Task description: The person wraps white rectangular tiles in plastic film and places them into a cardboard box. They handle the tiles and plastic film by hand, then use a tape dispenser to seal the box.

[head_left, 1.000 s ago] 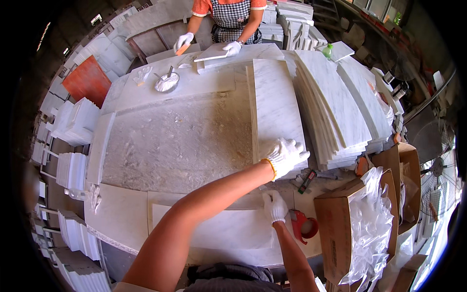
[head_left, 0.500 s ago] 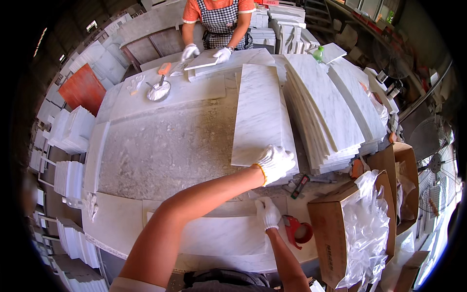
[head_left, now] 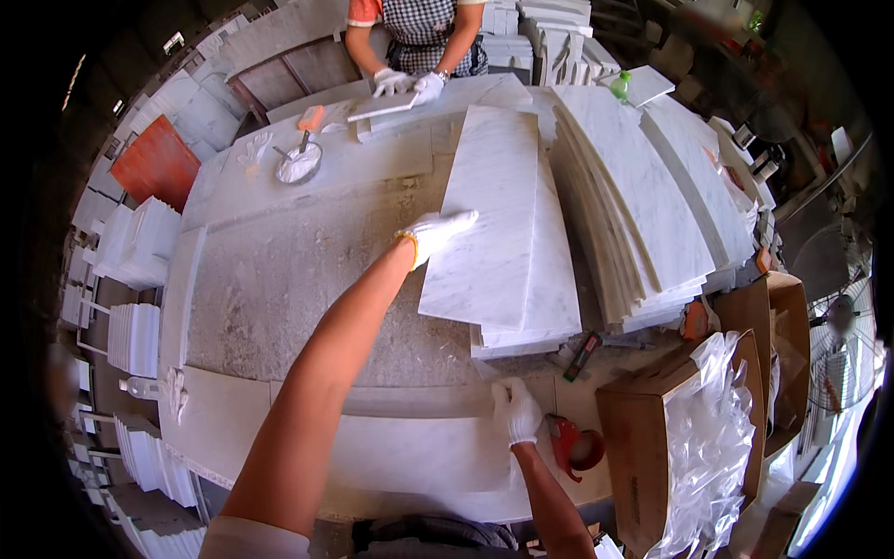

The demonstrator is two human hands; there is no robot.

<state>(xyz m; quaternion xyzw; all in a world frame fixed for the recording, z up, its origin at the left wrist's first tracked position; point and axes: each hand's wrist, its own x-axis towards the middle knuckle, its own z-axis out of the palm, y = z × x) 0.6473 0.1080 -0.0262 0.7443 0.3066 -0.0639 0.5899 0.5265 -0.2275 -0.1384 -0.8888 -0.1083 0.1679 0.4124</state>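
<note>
My left hand, in a white knit glove, grips the left long edge of a grey-veined marble slab. Part of the hand lies over the top face; the fingers beneath are hidden. This slab sits askew on a short stack of similar slabs, jutting out to the left. My right hand, also gloved, is closed near the far right corner of another marble slab lying in front of me. Whether it pinches anything is too small to tell. A red tape dispenser lies just right of that hand.
A tall fanned stack of slabs stands right, with cardboard boxes holding clear plastic nearer me. A dark-and-red tool lies between. Across the dusty table, a co-worker's gloved hands hold a small slab near a bowl of white paste.
My left hand has moved from the top slab's near right end to its left edge. The slab has shifted left and turned slightly. My right hand stays about where it was.
</note>
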